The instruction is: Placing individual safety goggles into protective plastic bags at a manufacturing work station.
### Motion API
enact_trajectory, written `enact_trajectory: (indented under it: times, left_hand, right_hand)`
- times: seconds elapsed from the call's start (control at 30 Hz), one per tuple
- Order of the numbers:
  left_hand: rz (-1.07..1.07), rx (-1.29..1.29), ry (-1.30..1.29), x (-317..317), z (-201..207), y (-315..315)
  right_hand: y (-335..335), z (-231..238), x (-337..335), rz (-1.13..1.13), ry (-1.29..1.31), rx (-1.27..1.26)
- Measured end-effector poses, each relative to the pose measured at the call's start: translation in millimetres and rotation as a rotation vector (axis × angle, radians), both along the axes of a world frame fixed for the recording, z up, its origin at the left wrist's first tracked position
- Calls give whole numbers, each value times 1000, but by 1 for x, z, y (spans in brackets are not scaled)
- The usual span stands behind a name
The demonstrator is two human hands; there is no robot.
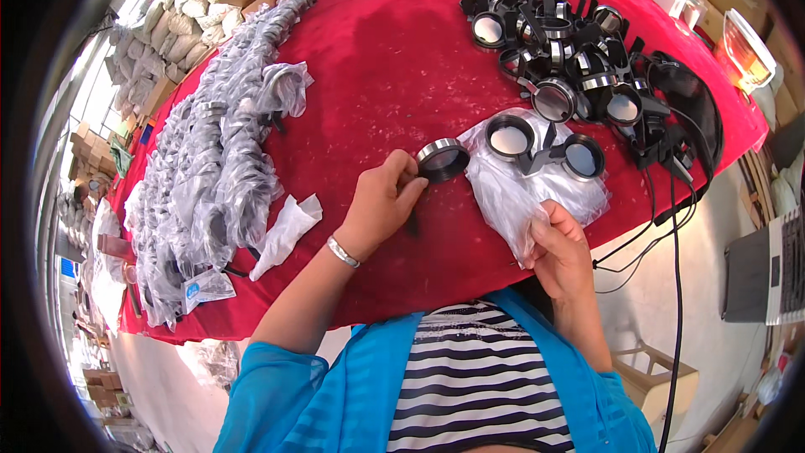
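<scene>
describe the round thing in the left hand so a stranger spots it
Start at the red-covered table, between plastic-wrapped rows at left and a heap of black parts at right. There the left hand grips a dark round piece with a silver rim. Unlike similar round pieces nearby, it alone is held in a hand.

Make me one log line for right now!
left hand: holds silver-banded ring; right hand: pinches clear plastic; on plastic: two-ringed black piece; left: wrapped pieces
</scene>
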State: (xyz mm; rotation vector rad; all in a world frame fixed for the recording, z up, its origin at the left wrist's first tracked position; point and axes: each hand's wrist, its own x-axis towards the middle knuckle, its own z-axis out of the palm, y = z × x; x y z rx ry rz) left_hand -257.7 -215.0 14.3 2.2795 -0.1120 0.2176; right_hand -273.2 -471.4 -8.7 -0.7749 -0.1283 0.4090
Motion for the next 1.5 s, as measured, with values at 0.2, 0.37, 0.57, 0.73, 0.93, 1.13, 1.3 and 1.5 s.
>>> enact_trajectory:
  times: [0.2, 0.37, 0.57, 0.73, 0.93, 1.13, 1.3, 1.5]
  left_hand:
    - [164, 195, -163, 9, -9, -3]
    - [6, 196, -289, 6, -20, -3]
    - [-144, -810, 330, -13, 1, -4]
    - [-395, -1115, 525, -20, 18, -32]
    - [-264, -697, 254, -18, 11, -49]
    - [-154, -88, -264, -14, 1, -48]
    - [-102, -75, -248, -8, -3, -56]
    - [-9, -334, -144, 5, -17, -37]
  right_hand:
    - [-1, 7, -4, -51, 12, 16]
    - [0, 4, -2, -89, 17, 94]
    - [2, 1, -1, -117, 64, 181]
    - [8, -6, 1, -30, 70, 289]
    - [11, -4, -3, -106, 8, 230]
    - [16, 0, -14, -229, -279, -370]
    - [33, 19, -15, -109, -1139, -811]
    - [28, 19, -17, 32, -1109, -690]
